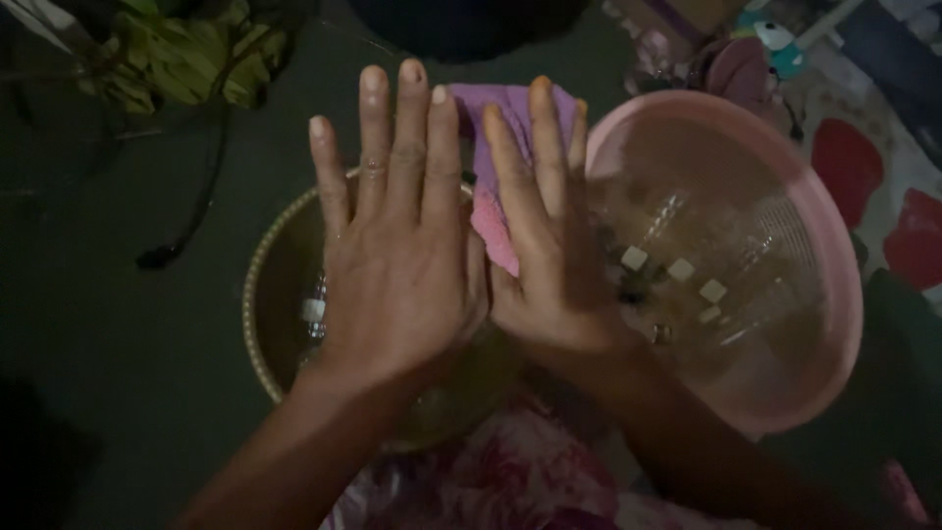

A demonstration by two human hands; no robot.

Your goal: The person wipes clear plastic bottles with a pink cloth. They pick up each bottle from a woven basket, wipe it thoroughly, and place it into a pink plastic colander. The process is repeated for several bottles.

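Observation:
My left hand (397, 245) is held flat, back up, fingers straight and slightly apart, above a brownish bowl (265, 285). My right hand (545, 245) lies beside it, also flat with fingers extended, over the gap between the two bowls. A pink-purple cloth (496, 108) shows between and beyond the two hands; whether a hand touches it cannot be told. Neither hand grips anything. A clear bottle with a white cap (314, 309) lies in the brownish bowl, partly hidden by my left hand.
A large pink basin (834, 294) on the right holds several clear glass items with pale caps (677, 270). Green fabric (186, 59) and a dark cable (196, 206) lie at upper left. Floral clothing (510, 481) shows below. Cluttered items sit at upper right.

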